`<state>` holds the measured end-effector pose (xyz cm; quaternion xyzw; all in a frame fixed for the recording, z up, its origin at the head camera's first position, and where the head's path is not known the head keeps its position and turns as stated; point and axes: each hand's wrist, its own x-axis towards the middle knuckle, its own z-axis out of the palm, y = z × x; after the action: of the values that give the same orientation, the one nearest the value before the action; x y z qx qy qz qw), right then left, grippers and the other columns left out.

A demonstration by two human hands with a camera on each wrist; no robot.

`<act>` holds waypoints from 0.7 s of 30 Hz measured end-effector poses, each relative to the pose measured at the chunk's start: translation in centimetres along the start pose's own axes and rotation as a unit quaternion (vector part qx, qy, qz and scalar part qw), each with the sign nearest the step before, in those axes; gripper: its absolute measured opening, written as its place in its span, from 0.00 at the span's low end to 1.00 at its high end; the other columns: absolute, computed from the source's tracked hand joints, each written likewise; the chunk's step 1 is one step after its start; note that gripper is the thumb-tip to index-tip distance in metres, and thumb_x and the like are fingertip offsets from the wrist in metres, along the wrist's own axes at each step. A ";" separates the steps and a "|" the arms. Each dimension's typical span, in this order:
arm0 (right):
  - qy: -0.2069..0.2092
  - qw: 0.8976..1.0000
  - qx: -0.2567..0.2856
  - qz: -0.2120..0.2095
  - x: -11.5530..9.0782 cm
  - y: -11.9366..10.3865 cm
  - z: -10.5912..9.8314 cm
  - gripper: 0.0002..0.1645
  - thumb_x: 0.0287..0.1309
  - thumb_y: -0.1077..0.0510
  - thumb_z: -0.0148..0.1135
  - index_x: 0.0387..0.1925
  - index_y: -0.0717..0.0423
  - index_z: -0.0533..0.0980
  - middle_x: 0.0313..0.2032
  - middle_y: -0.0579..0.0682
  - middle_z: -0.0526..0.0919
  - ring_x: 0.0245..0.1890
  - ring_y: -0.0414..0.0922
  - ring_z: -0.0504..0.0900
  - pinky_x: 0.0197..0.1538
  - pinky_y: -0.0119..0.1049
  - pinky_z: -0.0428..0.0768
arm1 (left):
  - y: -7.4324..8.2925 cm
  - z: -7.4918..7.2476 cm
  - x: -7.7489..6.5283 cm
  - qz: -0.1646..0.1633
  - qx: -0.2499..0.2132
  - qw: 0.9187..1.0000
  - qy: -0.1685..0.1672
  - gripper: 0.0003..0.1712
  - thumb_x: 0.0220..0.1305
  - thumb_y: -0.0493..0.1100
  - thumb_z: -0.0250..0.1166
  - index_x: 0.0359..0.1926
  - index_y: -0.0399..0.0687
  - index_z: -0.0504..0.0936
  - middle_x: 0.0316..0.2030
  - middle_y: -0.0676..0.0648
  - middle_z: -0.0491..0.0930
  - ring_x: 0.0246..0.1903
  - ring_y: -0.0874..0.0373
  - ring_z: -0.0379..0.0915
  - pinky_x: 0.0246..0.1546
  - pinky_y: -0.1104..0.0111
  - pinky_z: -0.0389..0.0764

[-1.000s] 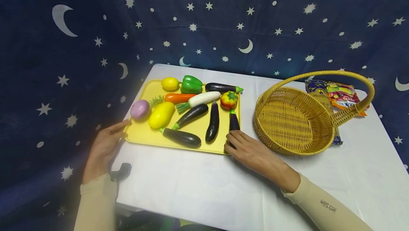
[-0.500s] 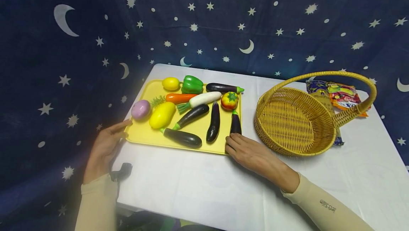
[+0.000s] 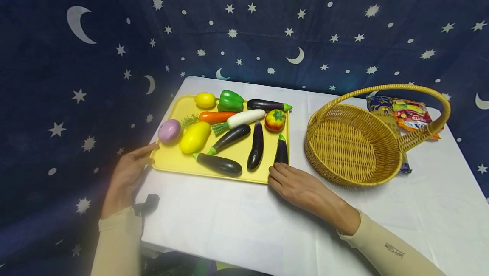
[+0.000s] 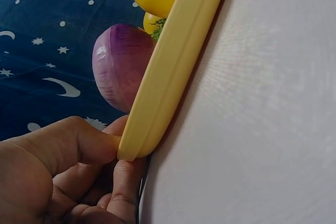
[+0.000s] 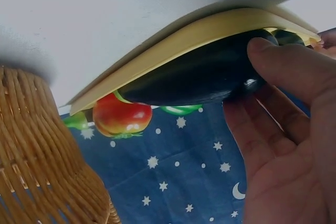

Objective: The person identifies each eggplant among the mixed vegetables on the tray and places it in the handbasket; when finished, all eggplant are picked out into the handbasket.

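Left hand (image 3: pixel 129 170): thumb and fingers pinch yellow tray (image 3: pixel 172 160) at near left corner, purple onion (image 3: pixel 169 131) by left edge. Right hand (image 3: pixel 302 186): fingers parted only eggplant-wide, gripping near end of dark eggplant (image 3: pixel 281 153) at tray's near right corner, green stem toward tomato (image 3: pixel 275 120). Wicker basket (image 3: pixel 341 150) on counter (image 3: pixel 237 216), beyond tray's right edge.

The white-covered table (image 3: pixel 229 212) is backed, and flanked at left, by dark blue cloth (image 3: pixel 259 42), printed all over with pale moons (image 3: pixel 74 24), stars (image 3: pixel 232 33) and dots (image 3: pixel 330 4).
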<state>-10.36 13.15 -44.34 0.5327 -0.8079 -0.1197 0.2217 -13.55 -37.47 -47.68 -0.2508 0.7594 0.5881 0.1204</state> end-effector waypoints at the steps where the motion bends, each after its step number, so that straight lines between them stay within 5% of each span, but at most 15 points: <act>1: -0.003 1.000 0.000 0.000 0.0 0.0 -0.1 0.22 0.78 0.68 0.30 0.46 0.61 0.74 0.48 0.56 0.81 0.53 0.52 0.81 0.65 0.43 0.84 | 0.0 0.0 0.0 -0.002 -0.004 1.000 0.001 0.36 0.72 0.31 0.59 0.78 0.54 0.72 0.85 0.47 0.56 0.87 0.47 0.42 0.87 0.48 0.43; 13: 0.033 0.999 -0.010 -0.011 -0.6 0.0 -1.6 0.29 0.82 0.69 0.23 0.57 0.63 0.76 0.56 0.60 0.84 0.59 0.54 0.84 0.66 0.44 0.85 | 0.0 0.1 0.3 0.009 -0.020 1.000 -0.008 0.36 0.72 0.30 0.58 0.79 0.50 0.70 0.85 0.45 0.55 0.87 0.48 0.43 0.87 0.50 0.44; 21: 0.049 0.995 0.078 0.040 -3.0 1.2 -6.1 0.31 0.86 0.64 0.23 0.67 0.61 0.73 0.65 0.61 0.81 0.65 0.55 0.82 0.70 0.45 0.81 | 0.1 0.2 0.0 0.014 -0.019 1.000 -0.011 0.36 0.72 0.30 0.57 0.79 0.48 0.69 0.85 0.43 0.56 0.86 0.47 0.44 0.87 0.51 0.47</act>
<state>-7.41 16.70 -39.22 0.5209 -0.8235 -0.0214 0.2236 -13.62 -37.31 -47.65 -0.2363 0.7500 0.6070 0.1153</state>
